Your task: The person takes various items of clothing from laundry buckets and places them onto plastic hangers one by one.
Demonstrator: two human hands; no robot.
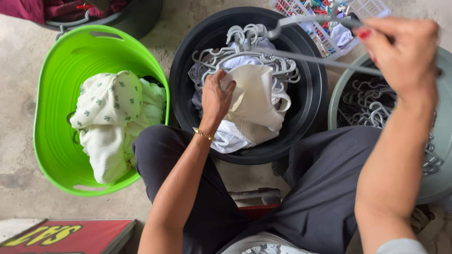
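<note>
The person sits low on the concrete floor (19, 117) with three tubs in front of the knees. The left hand (217, 98) reaches into the black tub (316, 101) in the middle and its fingers pinch the edge of a cream-white garment (256, 101), which lies on top of other white laundry and a heap of grey hangers (282, 66). The right hand (406, 55) is raised above the grey tub (335, 101) on the right and is clenched around one grey plastic hanger (306, 57); its hook points toward the black tub and its long bar crosses the air over the rim.

The garment looks light and soft, and it folds loosely, so I judge it will hang limp when it is lifted. The best place to take it is at the neck or shoulder seam, where the cloth is doubled and does not slip. The hanger looks thin and stiff but a little springy; it is safest to hold it near the hook, because the arms may bend.

In the grey tub more hangers are tangled together. On the left a green tub (52, 89) holds pale clothes, one with a small leaf print (108, 96). A white basket (325, 42) with clothespins stands behind.
</note>
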